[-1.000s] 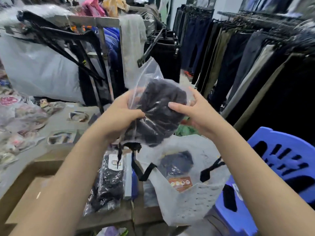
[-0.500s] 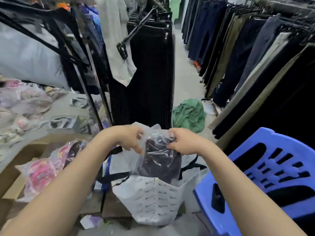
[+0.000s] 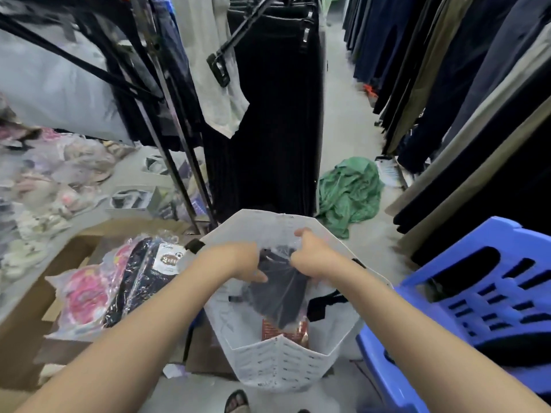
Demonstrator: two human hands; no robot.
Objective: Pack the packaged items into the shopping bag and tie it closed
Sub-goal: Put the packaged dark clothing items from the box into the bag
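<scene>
Hanging inside the open mouth of the bag, the packet (dark cloth in clear plastic) is held at its top by both hands. Its left edge is clasped by the curled fingers of the left hand; its right edge is pinched by the right hand. A labelled pack is seen beneath it. Other packs are piled left of the bag, and a chair is seen right.

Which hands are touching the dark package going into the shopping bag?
Touching, both. The head view shows the left hand and right hand pinching the clear plastic top of the dark package, with no gap, inside the shopping bag.
</scene>
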